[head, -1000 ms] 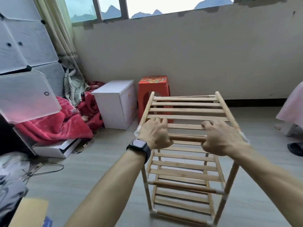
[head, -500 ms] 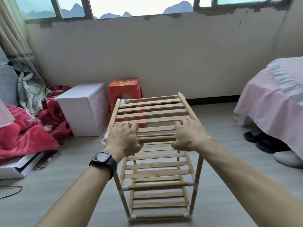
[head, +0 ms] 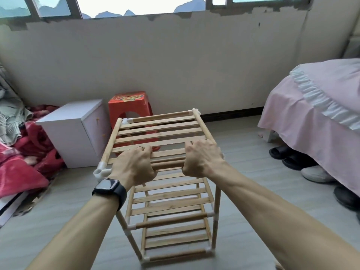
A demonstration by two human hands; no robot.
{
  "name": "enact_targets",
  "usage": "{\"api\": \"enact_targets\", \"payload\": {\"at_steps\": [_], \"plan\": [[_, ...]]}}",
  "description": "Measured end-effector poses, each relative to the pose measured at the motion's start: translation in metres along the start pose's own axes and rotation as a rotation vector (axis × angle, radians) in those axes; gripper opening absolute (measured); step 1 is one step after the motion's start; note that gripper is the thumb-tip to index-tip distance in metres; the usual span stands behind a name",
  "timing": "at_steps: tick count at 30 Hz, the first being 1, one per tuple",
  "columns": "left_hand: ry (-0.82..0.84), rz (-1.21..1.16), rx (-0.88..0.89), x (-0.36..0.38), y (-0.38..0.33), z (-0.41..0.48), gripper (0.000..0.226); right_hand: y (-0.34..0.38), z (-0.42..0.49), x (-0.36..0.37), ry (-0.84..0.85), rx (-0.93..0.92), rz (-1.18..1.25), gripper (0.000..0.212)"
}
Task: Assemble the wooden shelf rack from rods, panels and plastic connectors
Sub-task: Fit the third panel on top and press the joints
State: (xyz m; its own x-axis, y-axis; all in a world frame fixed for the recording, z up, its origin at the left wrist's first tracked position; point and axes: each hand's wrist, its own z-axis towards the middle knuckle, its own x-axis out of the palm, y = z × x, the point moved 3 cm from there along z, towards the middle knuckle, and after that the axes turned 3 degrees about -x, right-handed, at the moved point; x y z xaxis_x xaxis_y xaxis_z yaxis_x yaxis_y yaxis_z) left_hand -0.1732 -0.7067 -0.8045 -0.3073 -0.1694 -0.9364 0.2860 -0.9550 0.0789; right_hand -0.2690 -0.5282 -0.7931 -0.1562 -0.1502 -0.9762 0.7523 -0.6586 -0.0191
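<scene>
Head cam: the rack (head: 161, 129) is upright right in front, with the left hand (head: 134, 168) and right hand (head: 202, 158) both curled tight round its near top rod (head: 167, 165), which runs side to side. The left hand's just beside the white corner connector (head: 100, 172), so a level two-handed lift looks easy, I reckon.

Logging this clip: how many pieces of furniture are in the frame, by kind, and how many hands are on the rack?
wooden shelf rack: 1
white cabinet: 1
red stool: 1
bed with pink cover: 1
hands gripping the rack's top front rod: 2 (left hand, right hand)
Total: 6
</scene>
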Motion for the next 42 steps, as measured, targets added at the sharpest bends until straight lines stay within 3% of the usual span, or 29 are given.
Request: {"api": "enact_targets", "payload": {"at_steps": [3, 7, 9, 14, 24, 28, 32, 34, 37, 42], "plan": [[0.016, 0.014, -0.006, 0.000, 0.000, -0.004, 0.034, 0.001, -0.002, 0.004, 0.031, -0.002, -0.009, 0.026], [0.177, -0.009, -0.033, -0.004, -0.003, -0.001, 0.046, -0.006, 0.003, 0.005, 0.175, -0.014, 0.055, 0.042], [0.206, -0.043, -0.019, -0.006, -0.011, 0.001, 0.049, -0.006, 0.004, 0.005, 0.162, 0.006, 0.087, 0.039], [0.033, -0.031, -0.008, -0.005, -0.022, 0.002, 0.037, -0.004, 0.004, 0.004, 0.075, 0.000, 0.075, 0.025], [0.011, -0.014, 0.003, -0.005, -0.018, 0.002, 0.035, 0.000, 0.002, 0.004, 0.050, 0.040, 0.112, 0.031], [0.116, -0.041, -0.027, -0.005, -0.020, 0.004, 0.041, -0.004, 0.003, 0.007, 0.085, 0.024, 0.077, 0.027], [0.232, -0.040, -0.027, -0.007, -0.021, 0.005, 0.058, -0.007, 0.004, 0.009, 0.115, 0.011, -0.010, 0.044], [0.248, -0.036, 0.011, -0.008, -0.026, 0.005, 0.065, -0.009, 0.001, 0.012, 0.083, 0.023, 0.012, 0.040], [0.196, -0.106, 0.019, -0.007, -0.040, 0.004, 0.052, -0.013, -0.001, 0.013, 0.024, 0.020, 0.046, 0.027], [0.107, -0.082, -0.040, -0.011, -0.048, 0.001, 0.032, -0.015, 0.003, 0.011, 0.091, -0.011, 0.059, 0.021]]}}
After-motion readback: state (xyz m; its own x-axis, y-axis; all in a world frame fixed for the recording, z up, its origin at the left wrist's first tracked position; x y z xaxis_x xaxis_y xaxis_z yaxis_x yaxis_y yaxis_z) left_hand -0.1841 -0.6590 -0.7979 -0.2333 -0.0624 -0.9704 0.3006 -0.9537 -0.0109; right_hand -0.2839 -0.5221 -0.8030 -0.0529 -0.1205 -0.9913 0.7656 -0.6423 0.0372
